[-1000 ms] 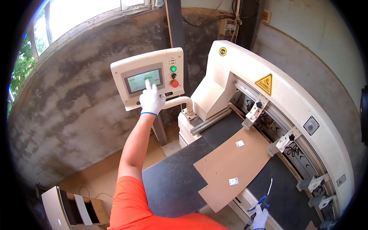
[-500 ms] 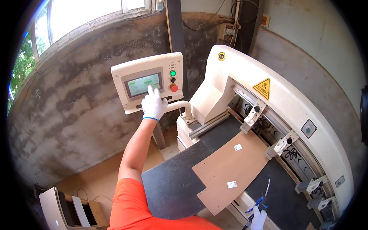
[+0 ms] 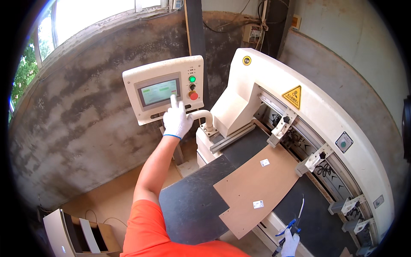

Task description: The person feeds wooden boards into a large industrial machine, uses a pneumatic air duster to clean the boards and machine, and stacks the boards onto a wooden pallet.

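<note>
In a white knit glove, my left hand (image 3: 177, 120) reaches up to the control panel (image 3: 198, 68), holding nothing. Its index finger points at the lower right part of the lit touchscreen (image 3: 155, 91); whether it touches the glass I cannot tell. At the lower right, my gloved right hand (image 3: 290, 244) is closed round a blue and black air blow gun (image 3: 294, 225) whose thin nozzle points up. Beside that hand lies a brown board (image 3: 246, 188) with a notched corner and two white labels, on the machine's dark table (image 3: 192, 205). The board's far edge reaches toward the clamps.
A large cream machine (image 3: 317, 92) arches over the table on the right. Along its rail sit several clamps (image 3: 317, 159). Green and red buttons (image 3: 193, 95) are on the panel. An open cabinet-like box (image 3: 58, 233) stands at the lower left.
My left hand has shifted right and slightly down, its fingertip moving from mid-screen toward the screen's lower right. My right hand still holds the air blow gun, moved slightly.
</note>
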A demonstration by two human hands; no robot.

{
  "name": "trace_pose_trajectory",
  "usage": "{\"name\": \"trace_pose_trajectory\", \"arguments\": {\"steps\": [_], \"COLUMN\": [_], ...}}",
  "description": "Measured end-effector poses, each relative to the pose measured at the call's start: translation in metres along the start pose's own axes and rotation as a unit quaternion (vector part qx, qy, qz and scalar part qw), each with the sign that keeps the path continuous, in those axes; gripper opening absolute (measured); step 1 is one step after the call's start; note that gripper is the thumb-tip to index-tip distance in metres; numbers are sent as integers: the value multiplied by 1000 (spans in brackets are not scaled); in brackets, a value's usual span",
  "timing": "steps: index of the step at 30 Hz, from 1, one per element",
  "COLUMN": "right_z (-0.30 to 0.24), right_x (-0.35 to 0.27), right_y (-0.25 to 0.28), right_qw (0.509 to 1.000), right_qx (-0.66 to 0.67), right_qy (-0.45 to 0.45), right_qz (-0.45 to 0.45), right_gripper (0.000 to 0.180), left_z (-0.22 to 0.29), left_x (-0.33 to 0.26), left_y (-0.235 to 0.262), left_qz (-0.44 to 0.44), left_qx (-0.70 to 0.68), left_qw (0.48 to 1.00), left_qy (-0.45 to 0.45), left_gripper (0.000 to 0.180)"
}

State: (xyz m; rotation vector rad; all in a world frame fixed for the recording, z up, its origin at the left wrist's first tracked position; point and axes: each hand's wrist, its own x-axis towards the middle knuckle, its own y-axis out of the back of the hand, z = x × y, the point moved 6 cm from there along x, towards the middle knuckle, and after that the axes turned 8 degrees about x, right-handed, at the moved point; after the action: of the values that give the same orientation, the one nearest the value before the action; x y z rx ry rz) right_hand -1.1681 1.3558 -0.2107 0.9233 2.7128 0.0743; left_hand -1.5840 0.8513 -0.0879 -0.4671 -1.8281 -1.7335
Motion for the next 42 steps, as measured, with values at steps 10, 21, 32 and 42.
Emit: {"name": "trace_pose_trajectory", "arguments": {"steps": [10,21,32,42], "right_z": [13,-56,-171,-93], "right_x": [5,86,144,92], "right_y": [-5,1,31,35], "right_qw": [999,936,819,867], "right_qx": [6,-254,-423,-422], "right_qy": [28,177,265,183], "right_qz": [19,169,283,191], "right_gripper": [21,45,37,41], "left_z": [-15,201,267,261], "left_x": [2,-281,-345,-341], "left_y": [11,-93,-94,-88], "left_qz": [25,-271,-308,-293], "left_qx": [-15,-211,-201,-206], "left_qw": [1000,872,851,860], "left_qy": [7,-348,-374,-364], "left_gripper": [55,80,87,85]}}
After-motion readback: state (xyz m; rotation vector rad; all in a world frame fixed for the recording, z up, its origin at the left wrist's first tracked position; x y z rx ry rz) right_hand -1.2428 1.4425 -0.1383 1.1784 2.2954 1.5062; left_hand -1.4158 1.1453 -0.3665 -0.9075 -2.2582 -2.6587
